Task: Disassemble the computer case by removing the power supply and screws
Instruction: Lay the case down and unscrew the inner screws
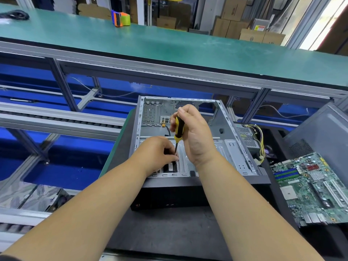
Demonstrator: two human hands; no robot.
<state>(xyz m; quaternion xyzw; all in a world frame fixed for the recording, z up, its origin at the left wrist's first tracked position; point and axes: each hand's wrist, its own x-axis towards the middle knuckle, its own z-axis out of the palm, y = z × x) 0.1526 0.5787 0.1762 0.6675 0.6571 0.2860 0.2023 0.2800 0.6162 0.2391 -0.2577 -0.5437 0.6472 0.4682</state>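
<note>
Head view. An open grey sheet-metal computer case (222, 129) is lying on its side on the dark bench (169, 232), its black front panel facing near. The right hand (194, 132) is curling its grip round the yellow-and-black handle of a screwdriver (178, 129), which is standing nearly upright with its shaft pointing down into the near drive bay. The left hand (158, 153) is resting on the bay beside the shaft, its fingers curled and pinching at the tip region; whether they are touching the shaft or a screw cannot be told. A grey perforated power supply with yellow wires (248, 136) is lying just right of the case, outside it. A green motherboard (316, 189) is lying near right, well apart from the hands. An orange-and-blue tape dispenser (121, 18) is sitting on the far green bench (169, 44).
</note>
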